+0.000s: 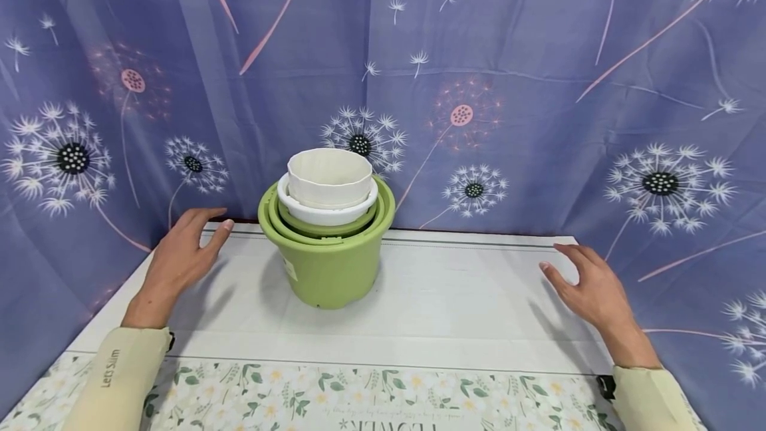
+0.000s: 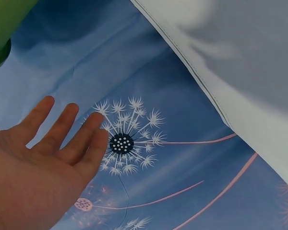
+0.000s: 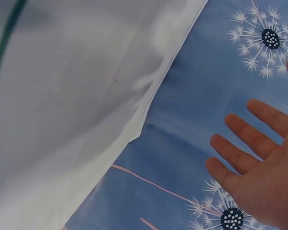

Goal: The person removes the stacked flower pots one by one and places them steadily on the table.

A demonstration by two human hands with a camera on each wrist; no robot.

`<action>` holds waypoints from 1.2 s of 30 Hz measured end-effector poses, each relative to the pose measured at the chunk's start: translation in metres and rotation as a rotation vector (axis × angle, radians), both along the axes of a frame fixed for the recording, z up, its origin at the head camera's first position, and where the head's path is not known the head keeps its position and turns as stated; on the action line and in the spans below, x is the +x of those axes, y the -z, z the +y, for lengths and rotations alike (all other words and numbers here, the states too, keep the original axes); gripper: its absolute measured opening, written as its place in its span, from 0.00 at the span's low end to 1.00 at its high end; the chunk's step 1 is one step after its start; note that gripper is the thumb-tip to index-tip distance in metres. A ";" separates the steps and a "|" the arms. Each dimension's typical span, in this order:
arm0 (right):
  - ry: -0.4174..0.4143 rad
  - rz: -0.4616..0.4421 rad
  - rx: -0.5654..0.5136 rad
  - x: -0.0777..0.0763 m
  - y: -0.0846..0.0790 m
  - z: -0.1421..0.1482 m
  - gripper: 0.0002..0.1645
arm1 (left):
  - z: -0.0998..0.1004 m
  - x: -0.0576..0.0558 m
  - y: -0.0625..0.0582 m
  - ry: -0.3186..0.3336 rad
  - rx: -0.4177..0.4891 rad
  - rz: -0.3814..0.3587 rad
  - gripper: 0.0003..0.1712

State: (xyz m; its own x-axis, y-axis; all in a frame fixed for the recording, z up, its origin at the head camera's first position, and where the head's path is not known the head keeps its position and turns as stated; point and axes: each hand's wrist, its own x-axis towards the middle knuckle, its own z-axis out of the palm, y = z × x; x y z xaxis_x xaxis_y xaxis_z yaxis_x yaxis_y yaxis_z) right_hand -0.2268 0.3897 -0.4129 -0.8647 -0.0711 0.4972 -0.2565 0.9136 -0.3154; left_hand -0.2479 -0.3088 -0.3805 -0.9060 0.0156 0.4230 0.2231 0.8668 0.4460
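Observation:
A nested stack of plant pots stands upright left of the table's middle in the head view. Its outermost piece is a large green pot [image 1: 335, 278] with smaller green rims inside. On top sit a white round-rimmed pot [image 1: 328, 215] and a cream pot with a faceted wall [image 1: 329, 186]. My left hand [image 1: 182, 255] hovers left of the stack, fingers spread and holding nothing. Far to the right, my right hand [image 1: 595, 288] is held over the table, its fingers apart and nothing in them. Both wrist views show loosely extended fingers.
The pots stand on a white table cover [image 1: 467, 298] with a floral printed band [image 1: 335, 391] along its near side. A purple-blue curtain with dandelion prints [image 1: 526, 118] closes off the back and both sides, right up against the table's edges.

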 end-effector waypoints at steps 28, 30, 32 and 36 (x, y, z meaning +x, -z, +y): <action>-0.022 0.008 -0.006 0.001 -0.017 -0.019 0.38 | 0.027 -0.003 0.000 0.249 0.217 0.118 0.28; -0.023 0.002 -0.007 0.001 -0.019 -0.021 0.38 | 0.028 -0.003 -0.001 0.257 0.228 0.111 0.29; -0.024 -0.004 -0.006 0.001 -0.020 -0.022 0.38 | 0.030 -0.003 -0.002 0.270 0.237 0.110 0.30; -0.029 0.001 -0.005 -0.001 -0.025 -0.029 0.38 | 0.034 -0.004 -0.005 0.307 0.259 0.114 0.30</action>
